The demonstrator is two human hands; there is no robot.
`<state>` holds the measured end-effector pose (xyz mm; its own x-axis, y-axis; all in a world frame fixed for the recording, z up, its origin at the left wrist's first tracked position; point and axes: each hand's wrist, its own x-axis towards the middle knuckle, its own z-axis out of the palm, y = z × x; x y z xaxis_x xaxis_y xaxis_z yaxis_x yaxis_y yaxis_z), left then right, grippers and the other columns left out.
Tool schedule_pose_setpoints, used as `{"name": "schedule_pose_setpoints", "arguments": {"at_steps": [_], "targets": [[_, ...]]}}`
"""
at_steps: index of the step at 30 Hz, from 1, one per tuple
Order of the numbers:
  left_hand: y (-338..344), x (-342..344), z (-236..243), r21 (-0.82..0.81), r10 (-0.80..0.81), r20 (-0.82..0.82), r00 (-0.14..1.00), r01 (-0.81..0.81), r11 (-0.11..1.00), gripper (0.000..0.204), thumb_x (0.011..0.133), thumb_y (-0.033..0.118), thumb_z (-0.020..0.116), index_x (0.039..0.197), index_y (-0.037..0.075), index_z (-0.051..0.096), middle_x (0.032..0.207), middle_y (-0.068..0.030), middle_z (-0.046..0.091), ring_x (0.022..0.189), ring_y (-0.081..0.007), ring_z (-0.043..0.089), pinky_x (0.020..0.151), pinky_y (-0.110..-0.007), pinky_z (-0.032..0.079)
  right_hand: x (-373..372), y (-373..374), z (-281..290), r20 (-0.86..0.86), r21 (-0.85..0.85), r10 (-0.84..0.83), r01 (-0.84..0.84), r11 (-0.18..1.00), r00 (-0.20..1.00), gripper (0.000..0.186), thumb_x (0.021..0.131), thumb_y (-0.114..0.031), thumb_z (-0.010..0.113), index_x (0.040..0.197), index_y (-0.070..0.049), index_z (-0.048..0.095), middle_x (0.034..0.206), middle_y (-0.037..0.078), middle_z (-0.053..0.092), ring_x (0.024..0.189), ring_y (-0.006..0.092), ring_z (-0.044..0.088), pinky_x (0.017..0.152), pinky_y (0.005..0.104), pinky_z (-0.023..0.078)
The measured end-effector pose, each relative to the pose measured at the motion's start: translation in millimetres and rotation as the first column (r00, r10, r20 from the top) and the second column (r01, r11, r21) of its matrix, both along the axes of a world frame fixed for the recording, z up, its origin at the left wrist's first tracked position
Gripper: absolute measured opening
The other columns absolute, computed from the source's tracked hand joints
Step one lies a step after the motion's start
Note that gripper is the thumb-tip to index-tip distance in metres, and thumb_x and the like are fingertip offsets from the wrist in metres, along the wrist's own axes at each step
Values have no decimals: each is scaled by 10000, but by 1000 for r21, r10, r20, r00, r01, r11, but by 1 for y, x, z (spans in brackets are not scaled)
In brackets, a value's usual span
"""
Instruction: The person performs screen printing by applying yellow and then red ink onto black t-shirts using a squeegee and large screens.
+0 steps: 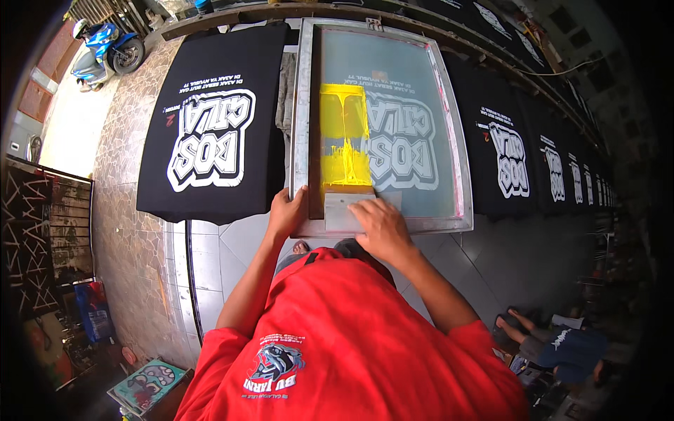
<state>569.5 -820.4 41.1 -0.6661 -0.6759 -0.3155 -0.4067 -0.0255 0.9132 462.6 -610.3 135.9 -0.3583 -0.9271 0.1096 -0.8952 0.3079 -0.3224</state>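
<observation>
A printing screen in a metal frame [449,126] lies over a board in the middle, with white lettering showing through its mesh. Thick yellow ink [344,126] covers a strip on its left part. A grey squeegee [340,214] lies at the lower edge of the ink. My left hand [286,214] is closed on the frame's lower left side. My right hand [379,228] is closed over the squeegee, fingers curled on its top. My red shirt and bare forearms fill the lower middle.
Black printed shirts lie on boards at left [158,175] and in a row at right [474,182]. A rail [232,17] runs behind them. A scooter [105,52] stands upper left. Another person [569,351] sits low at right. A painted board [151,386] lies lower left.
</observation>
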Motion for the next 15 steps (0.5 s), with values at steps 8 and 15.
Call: {"name": "schedule_pose_setpoints", "arguments": {"at_steps": [8, 15], "targets": [[-4, 1, 8, -20, -61, 57, 997, 62, 998, 405, 927, 343, 581, 921, -50, 677, 683, -49, 627, 615, -95, 556, 561, -299, 454, -50, -51, 46, -7, 217, -158, 155, 964, 987, 193, 737, -109, 704, 929, -112, 683, 887, 93, 667, 891, 294, 640, 748, 405, 526], [-4, -1, 3, -96, -92, 60, 994, 97, 991, 415, 922, 351, 590, 913, -55, 676, 690, -79, 643, 614, -105, 557, 565, -315, 456, -76, -76, 10, -151, -153, -150, 127, 980, 977, 207, 727, -69, 684, 932, -103, 673, 891, 80, 666, 879, 288, 636, 751, 418, 520]]}}
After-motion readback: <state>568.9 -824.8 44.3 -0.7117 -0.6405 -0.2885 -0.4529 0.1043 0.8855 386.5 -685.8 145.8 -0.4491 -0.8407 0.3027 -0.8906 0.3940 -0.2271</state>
